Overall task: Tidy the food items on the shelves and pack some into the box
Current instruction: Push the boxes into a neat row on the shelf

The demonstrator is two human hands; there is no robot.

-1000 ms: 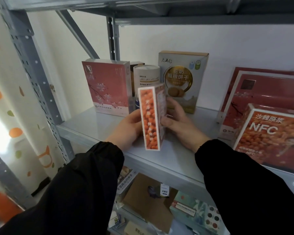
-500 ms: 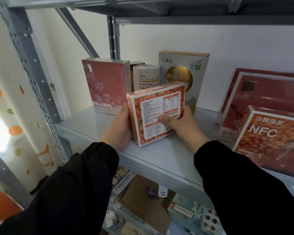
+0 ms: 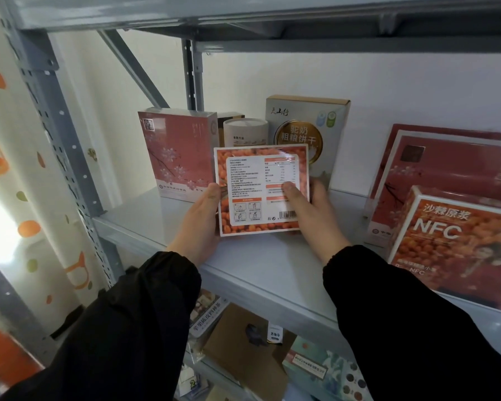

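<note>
The orange berry box [image 3: 262, 189] has swung from edge-on to flat, its back label now facing me, over the grey shelf [image 3: 156, 224]. My left hand [image 3: 201, 218] and right hand [image 3: 310, 206] clamp its sides, thumbs in front. Best to turn the front outward, then stand it level. It's flat, glossy and barcoded.

The left sleeve [image 3: 122, 328] and right sleeve [image 3: 411, 328] were long, black and puffy, and bunched tight at the wrists. The left hand [image 3: 198, 224] and right hand [image 3: 315, 218] were bare.
</note>
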